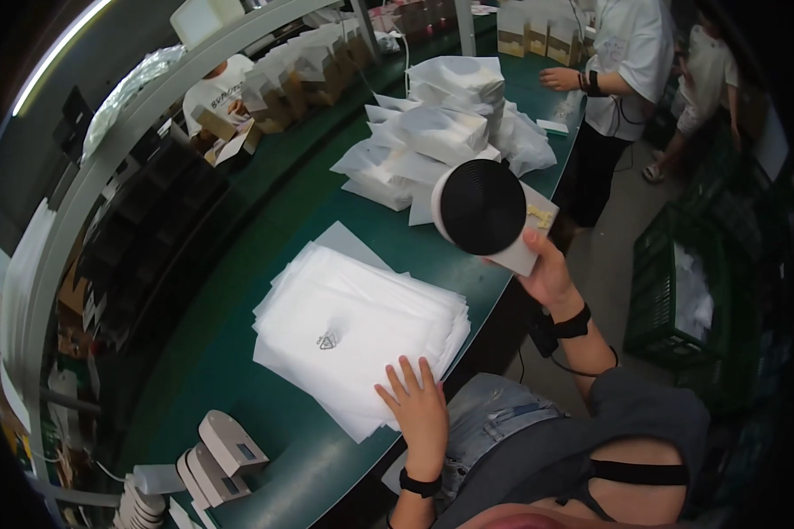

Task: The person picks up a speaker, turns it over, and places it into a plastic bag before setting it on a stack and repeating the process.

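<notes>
Black-faced device (483, 208) gripped in right hand (550, 271), spread left hand (422, 412) on white sheets (355, 304)

Emblem (327, 340): small, dark, printed on the top of the white bag stack (370, 304), centre of the worktop (322, 476); fine detail not legible.
Lettering (229, 92): dark characters across the chest of a white shirt (205, 104), far left.
Yellow mark (539, 217): on the white box (514, 257), right of the black disc (483, 208); no characters legible.
</notes>
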The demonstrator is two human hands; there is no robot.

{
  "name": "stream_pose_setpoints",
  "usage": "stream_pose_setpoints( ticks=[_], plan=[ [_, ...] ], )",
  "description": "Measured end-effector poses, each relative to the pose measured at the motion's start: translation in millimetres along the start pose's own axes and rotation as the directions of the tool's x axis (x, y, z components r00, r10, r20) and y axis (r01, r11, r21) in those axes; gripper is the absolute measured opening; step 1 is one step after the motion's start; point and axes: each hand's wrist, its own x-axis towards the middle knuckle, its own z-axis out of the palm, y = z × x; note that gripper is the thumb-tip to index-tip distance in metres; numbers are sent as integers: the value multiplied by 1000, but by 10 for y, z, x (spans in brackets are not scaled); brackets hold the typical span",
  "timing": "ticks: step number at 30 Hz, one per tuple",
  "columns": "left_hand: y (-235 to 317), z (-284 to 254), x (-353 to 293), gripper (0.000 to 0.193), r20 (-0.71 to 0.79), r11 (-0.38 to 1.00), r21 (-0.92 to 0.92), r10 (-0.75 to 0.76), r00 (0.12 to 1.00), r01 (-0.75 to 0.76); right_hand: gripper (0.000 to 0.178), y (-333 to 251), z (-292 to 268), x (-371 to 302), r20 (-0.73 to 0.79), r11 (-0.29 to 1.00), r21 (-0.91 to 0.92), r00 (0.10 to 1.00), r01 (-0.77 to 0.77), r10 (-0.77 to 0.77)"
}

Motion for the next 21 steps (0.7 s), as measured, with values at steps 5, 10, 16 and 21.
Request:
stream_pose_setpoints(
  ticks=[5, 10, 16, 21],
  plan=[
    [34, -37, 19, 44, -14, 1000, -9, 4, 1000, -5, 48, 358, -197, 72, -152, 986, -162, 988, -46, 21],
    [67, -28, 20, 43, -46, 999, -43, -2, 999, 0, 49, 431, -156, 91, -131, 910, -409, 991, -69, 16],
    [31, -26, 8, 40, -56, 999, -50, -22, 998, 20, 46, 601, -97, 124, -135, 987, -38, 979, -158, 152],
    [39, -18, 4, 37, -60, 997, -80, 18, 998, -23, 46, 670, -489, 146, -173, 936, -309, 978, -170, 120]
  ],
)
